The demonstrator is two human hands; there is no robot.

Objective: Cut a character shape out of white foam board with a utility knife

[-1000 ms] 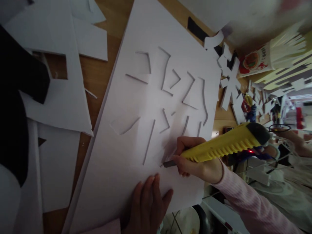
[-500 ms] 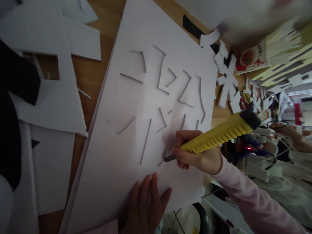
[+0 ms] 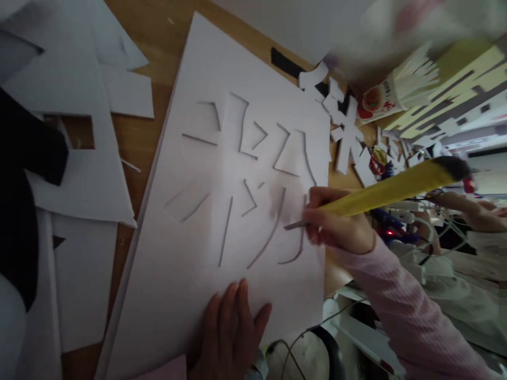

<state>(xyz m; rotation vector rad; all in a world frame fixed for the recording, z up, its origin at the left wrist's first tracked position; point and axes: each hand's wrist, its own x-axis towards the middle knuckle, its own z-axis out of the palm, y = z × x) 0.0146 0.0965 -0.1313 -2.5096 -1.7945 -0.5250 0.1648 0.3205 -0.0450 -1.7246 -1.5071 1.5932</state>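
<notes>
My right hand (image 3: pixel 336 221) is closed around a yellow utility knife (image 3: pixel 396 184) with a dark end. Its extended blade points down-left over a thick white board (image 3: pixel 158 295); whether the tip touches the surface I cannot tell. Thin cut lines, straight, angled and curved, run across the middle and upper part of this board. Close to the blade is a long curved cut, and another hooked cut lies below the knife hand. My left hand (image 3: pixel 233 322) rests on the lower part of the board, fingers stretched out, holding nothing.
White board offcuts (image 3: pixel 75 285) lie at left on the wooden table (image 3: pixel 166 26). Cut white pieces (image 3: pixel 344 126) and a printed paper bag (image 3: pixel 384 100) stand at upper right. Cables (image 3: pixel 293 343) hang near the lower edge. Another person's arm (image 3: pixel 459 206) shows at far right.
My right hand has lifted the knife up and right, uncovering the curved cut and the hooked cut. My left hand stays flat on the board. The view has shifted slightly.
</notes>
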